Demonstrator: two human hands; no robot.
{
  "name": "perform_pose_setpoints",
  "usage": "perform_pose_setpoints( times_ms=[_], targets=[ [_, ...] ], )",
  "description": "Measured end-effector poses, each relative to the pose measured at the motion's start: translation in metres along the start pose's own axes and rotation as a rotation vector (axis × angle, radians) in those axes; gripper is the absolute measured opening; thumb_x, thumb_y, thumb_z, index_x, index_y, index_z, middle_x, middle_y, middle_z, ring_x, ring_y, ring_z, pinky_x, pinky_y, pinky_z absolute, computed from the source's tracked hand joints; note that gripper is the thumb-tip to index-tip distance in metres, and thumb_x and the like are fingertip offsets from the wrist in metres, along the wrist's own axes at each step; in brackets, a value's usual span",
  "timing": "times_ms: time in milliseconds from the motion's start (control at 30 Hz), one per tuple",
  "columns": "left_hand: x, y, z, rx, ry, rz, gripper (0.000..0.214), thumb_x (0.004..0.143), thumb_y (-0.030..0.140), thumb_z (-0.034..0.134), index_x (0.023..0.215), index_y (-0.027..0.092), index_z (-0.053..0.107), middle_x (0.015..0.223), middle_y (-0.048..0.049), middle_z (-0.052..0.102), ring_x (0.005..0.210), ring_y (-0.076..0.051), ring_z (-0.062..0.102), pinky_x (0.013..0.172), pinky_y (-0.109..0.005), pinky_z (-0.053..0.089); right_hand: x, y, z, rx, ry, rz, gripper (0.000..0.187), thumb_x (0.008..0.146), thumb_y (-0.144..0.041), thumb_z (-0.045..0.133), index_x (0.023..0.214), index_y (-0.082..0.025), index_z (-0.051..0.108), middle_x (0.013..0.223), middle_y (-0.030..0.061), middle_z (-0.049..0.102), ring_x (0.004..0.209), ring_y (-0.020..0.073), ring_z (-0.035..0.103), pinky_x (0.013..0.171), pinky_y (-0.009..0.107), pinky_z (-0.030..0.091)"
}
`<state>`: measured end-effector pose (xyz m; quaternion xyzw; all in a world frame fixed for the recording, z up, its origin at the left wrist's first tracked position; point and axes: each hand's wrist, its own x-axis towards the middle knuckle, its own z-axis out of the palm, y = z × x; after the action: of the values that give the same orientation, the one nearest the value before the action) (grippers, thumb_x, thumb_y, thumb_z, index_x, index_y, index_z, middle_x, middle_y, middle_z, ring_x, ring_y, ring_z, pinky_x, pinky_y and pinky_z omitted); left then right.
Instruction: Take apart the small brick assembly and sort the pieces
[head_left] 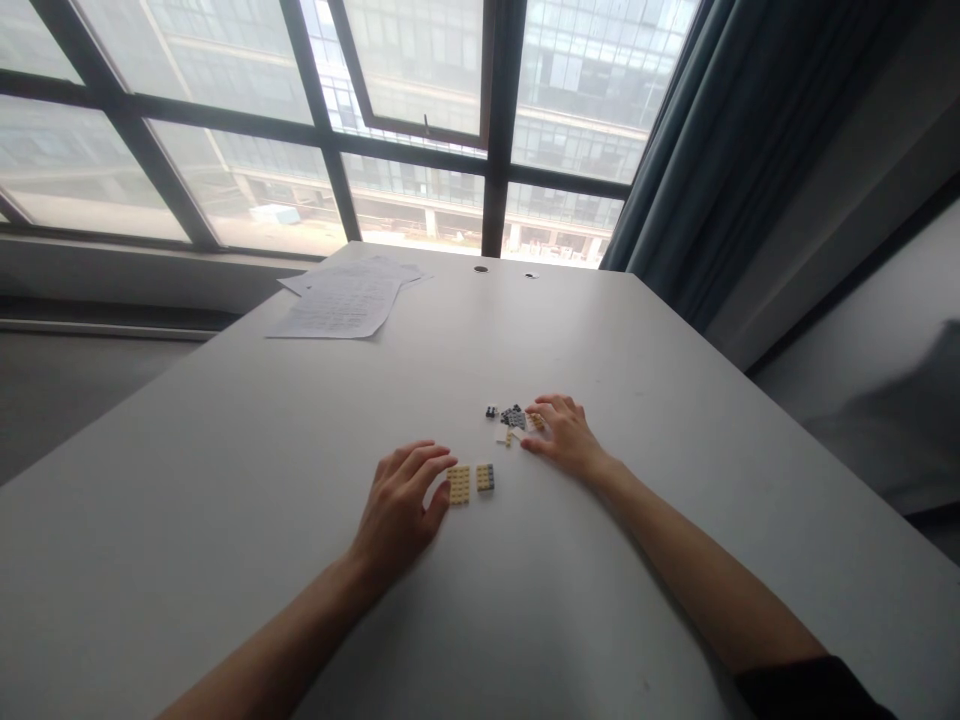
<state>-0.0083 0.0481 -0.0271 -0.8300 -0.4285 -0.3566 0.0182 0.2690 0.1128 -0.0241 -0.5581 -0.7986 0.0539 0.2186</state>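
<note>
My left hand [401,500] lies flat on the white table [225,520], fingers stretched out, its fingertips touching a tan studded plate [458,484]. Just right of that lies a smaller tan plate with grey pieces on it [485,477]. My right hand [562,435] rests palm down with fingers spread over a small pile of loose bricks [513,417], grey, dark and tan. A thin tan piece [507,437] lies beside its thumb. Neither hand grips anything.
Printed paper sheets [345,298] lie at the far left of the table near the window. Two small round holes [481,268] sit at the table's far edge. A dark curtain [720,150] hangs at the right.
</note>
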Motion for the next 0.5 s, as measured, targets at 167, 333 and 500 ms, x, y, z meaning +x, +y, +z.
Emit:
perform_pose_setpoints(
  times_ms=[167, 333, 500],
  targets=[
    [0.0003, 0.0007, 0.0003, 0.0, 0.001, 0.011, 0.019, 0.085, 0.019, 0.052, 0.102, 0.02, 0.06, 0.107, -0.0066, 0.065, 0.111, -0.025, 0.053, 0.093, -0.042, 0.04, -0.0004, 0.0006, -0.0001, -0.018, 0.054, 0.034, 0.038, 0.075, -0.039, 0.07, 0.108, -0.022, 0.063, 0.122, 0.0092, 0.055, 0.117, 0.0271, 0.043, 0.098, 0.044, 0.032],
    [0.0005, 0.0003, 0.0003, -0.003, 0.001, 0.008, 0.019, 0.084, 0.019, 0.053, 0.101, 0.021, 0.06, 0.106, -0.0062, 0.065, 0.111, -0.025, 0.053, 0.093, -0.041, 0.04, -0.0014, 0.0013, 0.0008, -0.008, 0.081, 0.047, 0.031, 0.075, -0.035, 0.07, 0.103, -0.022, 0.065, 0.12, 0.0087, 0.056, 0.115, 0.027, 0.044, 0.097, 0.044, 0.033],
    [0.0004, 0.0003, 0.0, 0.004, -0.001, 0.009, 0.019, 0.084, 0.018, 0.052, 0.102, 0.021, 0.06, 0.107, -0.0064, 0.065, 0.111, -0.025, 0.053, 0.093, -0.041, 0.04, -0.0013, -0.0048, 0.0019, 0.019, 0.059, -0.026, 0.018, 0.076, -0.029, 0.069, 0.093, -0.023, 0.066, 0.119, 0.0067, 0.057, 0.116, 0.0253, 0.044, 0.096, 0.042, 0.033]
  ],
)
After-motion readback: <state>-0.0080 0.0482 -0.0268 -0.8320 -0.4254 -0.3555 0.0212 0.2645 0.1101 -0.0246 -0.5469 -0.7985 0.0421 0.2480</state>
